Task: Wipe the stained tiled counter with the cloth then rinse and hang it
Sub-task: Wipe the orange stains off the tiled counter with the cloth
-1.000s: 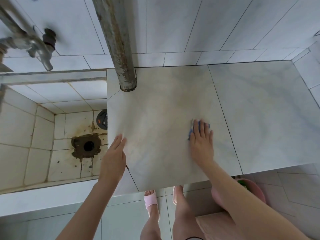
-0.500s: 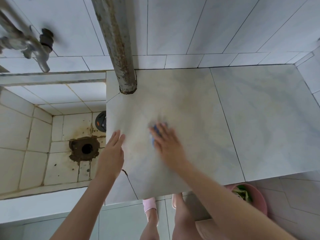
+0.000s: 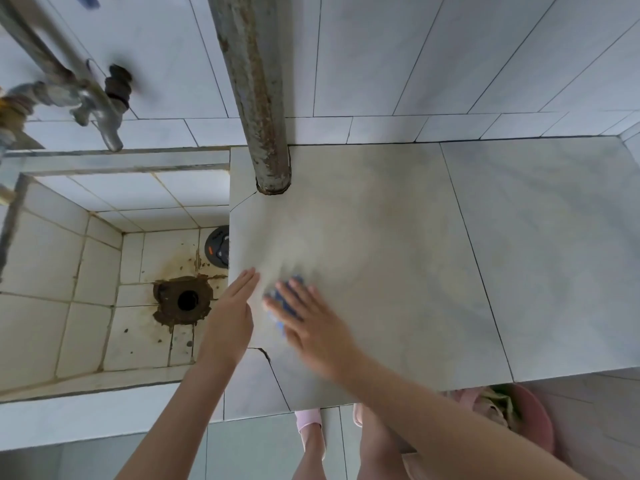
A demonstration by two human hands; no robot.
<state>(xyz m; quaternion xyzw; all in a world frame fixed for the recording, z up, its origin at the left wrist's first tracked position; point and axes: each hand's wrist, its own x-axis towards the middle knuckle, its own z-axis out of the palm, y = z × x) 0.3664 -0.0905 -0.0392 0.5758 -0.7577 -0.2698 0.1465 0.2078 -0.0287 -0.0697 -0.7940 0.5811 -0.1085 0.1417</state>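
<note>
blue cloth [image 3: 286, 304] bunched, blurred, pressed on counter [image 3: 398, 258] under straight-fingered right hand [image 3: 313, 329]; left hand [image 3: 230, 318] flat beside it

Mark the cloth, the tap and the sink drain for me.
cloth [image 3: 286, 304], head view, on its exposed blue fabric
tap [image 3: 104, 123], head view, on its spout
drain [image 3: 188, 300], head view, on the dark hole

A plain household wash area — pale tiles cover the wall [image 3: 415, 53], the desk [image 3: 519, 254] and a sunken sink [image 3: 52, 271] with a rust-stained drain [image 3: 187, 299]. A metal tap [image 3: 100, 109] juts over it, a corroded pipe [image 3: 252, 81] runs down, and slippers [image 3: 308, 422] stand below.
</note>
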